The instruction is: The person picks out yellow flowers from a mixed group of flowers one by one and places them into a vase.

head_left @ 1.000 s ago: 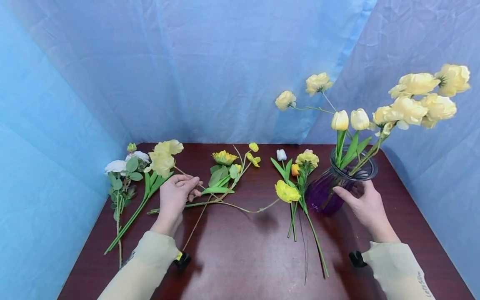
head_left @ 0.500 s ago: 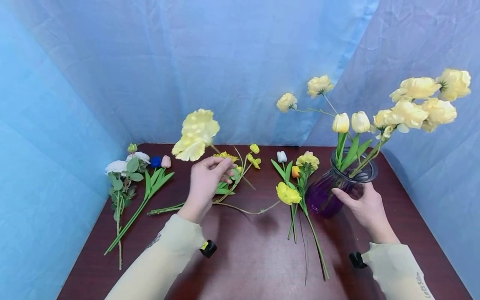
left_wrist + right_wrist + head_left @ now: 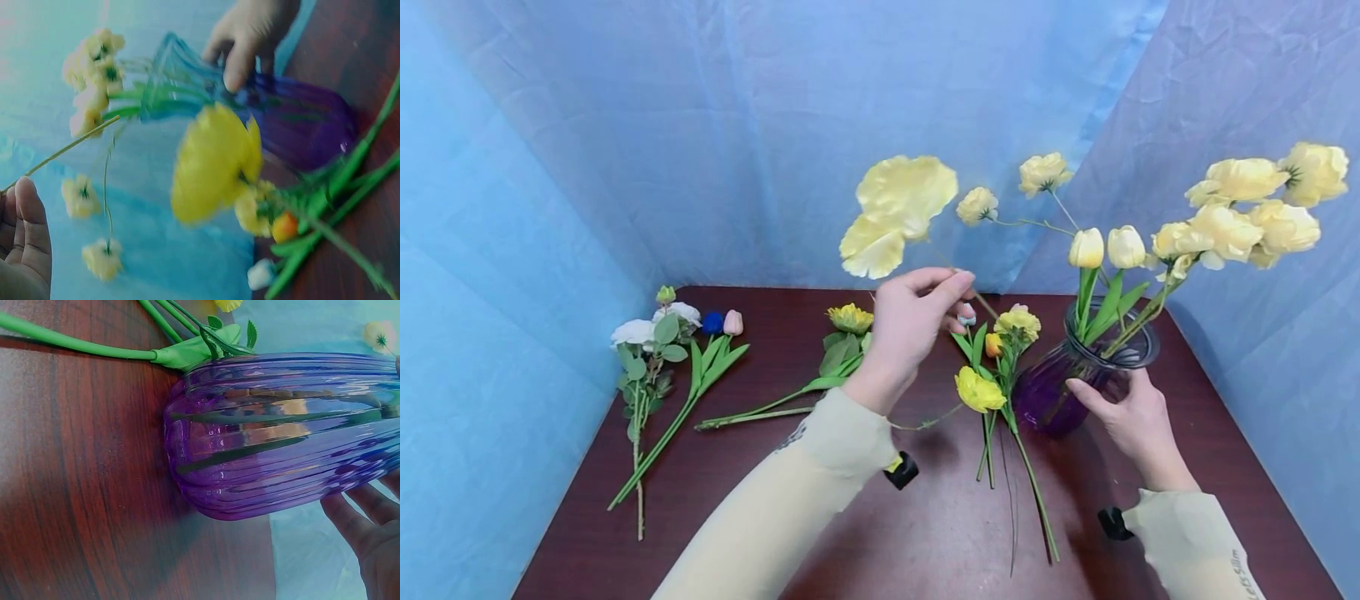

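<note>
In the head view my left hand [image 3: 913, 329] pinches the thin stem of a pale yellow flower [image 3: 901, 208], its broad petals up and to the left of the fingers. The stem's bare end [image 3: 75, 147] points toward the vase mouth in the left wrist view. My right hand [image 3: 1131, 425] grips the purple glass vase [image 3: 1048, 392] near its neck, from the right side. The vase leans on the table; several cream roses [image 3: 1232, 217] and two pale yellow tulips [image 3: 1105, 248] stand in it. In the right wrist view, stems show through its ribbed wall [image 3: 250, 437].
Left on the table [image 3: 865, 533] lie white roses [image 3: 634, 333] and blue and pink tulips [image 3: 722, 323]. A yellow sunflower-like bloom [image 3: 850, 318] lies mid-table. Beside the vase are a bright yellow flower [image 3: 979, 389], an orange tulip [image 3: 992, 345] and a ruffled yellow bloom [image 3: 1017, 325].
My left hand has moved right and up from the left part of the table, carrying the pale yellow flower toward the vase. The right hand and the vase have stayed nearly still.
</note>
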Tool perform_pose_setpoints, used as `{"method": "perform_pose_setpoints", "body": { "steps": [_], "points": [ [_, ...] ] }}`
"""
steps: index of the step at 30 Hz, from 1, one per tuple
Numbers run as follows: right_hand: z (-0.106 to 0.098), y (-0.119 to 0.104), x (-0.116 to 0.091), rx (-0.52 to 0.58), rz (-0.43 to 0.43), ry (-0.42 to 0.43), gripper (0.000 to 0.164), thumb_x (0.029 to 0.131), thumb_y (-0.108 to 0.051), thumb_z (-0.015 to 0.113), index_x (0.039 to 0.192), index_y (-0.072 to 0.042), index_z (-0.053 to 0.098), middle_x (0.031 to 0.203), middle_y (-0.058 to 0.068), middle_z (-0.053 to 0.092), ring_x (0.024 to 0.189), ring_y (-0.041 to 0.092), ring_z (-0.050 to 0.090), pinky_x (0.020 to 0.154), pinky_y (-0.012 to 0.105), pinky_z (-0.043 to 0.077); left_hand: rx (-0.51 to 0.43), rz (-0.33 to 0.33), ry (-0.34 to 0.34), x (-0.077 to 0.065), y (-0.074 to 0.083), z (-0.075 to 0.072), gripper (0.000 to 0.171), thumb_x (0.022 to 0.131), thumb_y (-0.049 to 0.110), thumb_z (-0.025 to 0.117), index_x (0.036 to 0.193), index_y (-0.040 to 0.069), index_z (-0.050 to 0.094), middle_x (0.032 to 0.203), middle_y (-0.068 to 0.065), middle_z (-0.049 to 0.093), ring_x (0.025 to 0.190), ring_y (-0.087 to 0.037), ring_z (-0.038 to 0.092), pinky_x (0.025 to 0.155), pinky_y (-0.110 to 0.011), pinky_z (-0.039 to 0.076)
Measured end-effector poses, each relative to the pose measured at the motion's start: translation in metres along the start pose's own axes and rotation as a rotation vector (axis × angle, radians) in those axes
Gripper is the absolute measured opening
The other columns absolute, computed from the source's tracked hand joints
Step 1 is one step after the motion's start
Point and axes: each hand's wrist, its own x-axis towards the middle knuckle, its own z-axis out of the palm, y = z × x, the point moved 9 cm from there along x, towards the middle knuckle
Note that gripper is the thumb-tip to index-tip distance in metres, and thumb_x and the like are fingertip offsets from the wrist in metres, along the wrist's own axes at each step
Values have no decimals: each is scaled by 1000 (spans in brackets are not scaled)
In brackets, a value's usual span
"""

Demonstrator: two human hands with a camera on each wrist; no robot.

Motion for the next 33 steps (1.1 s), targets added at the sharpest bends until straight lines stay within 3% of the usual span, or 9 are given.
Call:
{"method": "perform_pose_setpoints", "body": {
  "steps": [8,13,16,20,23,25,30,33],
  "points": [
    [-2,2,-1,6,30,-7,77,87,-44,70,140,-2,33,128,34,51,114,49,52,89,64,43,73,5,-46,11,5,57,19,89,28,71,100,13,75,77,-5,70,61,-23,65,61,-33,58],
    [-3,3,-1,14,41,-6,79,87,-44,70,141,-2,32,130,34,50,115,49,51,90,64,43,223,7,-49,18,0,85,16,90,30,70,100,18,76,63,-2,66,53,-15,63,53,-26,56],
    [-3,3,0,17,35,-1,78,86,-43,71,141,-2,32,129,34,51,114,48,52,90,64,43,376,29,-74,20,-4,99,15,92,31,67,99,21,76,61,1,66,49,-9,60,49,-23,53],
    [-2,2,1,14,27,-1,78,86,-43,71,141,-3,32,128,34,52,114,48,53,90,64,43,673,110,-139,18,-4,116,19,96,35,60,104,26,74,68,10,66,47,-1,51,47,-17,43],
    [-1,3,1,12,29,-2,78,87,-43,70,141,-3,32,128,34,52,114,48,53,89,64,43,924,162,-184,14,-5,126,23,100,39,52,108,31,72,65,12,59,45,-4,43,42,-20,35],
    [-1,3,2,12,29,3,78,86,-43,71,141,-3,33,128,34,52,113,48,53,89,64,44,1073,165,-204,11,-9,130,26,101,42,47,101,32,71,62,10,53,47,-8,42,40,-23,33],
    [-1,2,2,13,26,18,75,86,-39,72,139,-1,35,127,35,53,113,48,53,89,63,44,1301,141,-266,1,-24,130,37,103,43,42,73,27,57,60,5,50,55,-13,54,42,-28,41],
    [-1,3,2,9,29,19,75,86,-39,72,138,0,35,127,35,52,113,49,53,89,64,44,1373,189,-325,-6,-29,128,42,103,40,44,66,24,53,59,5,50,55,-12,54,42,-27,42]
  ]
}}
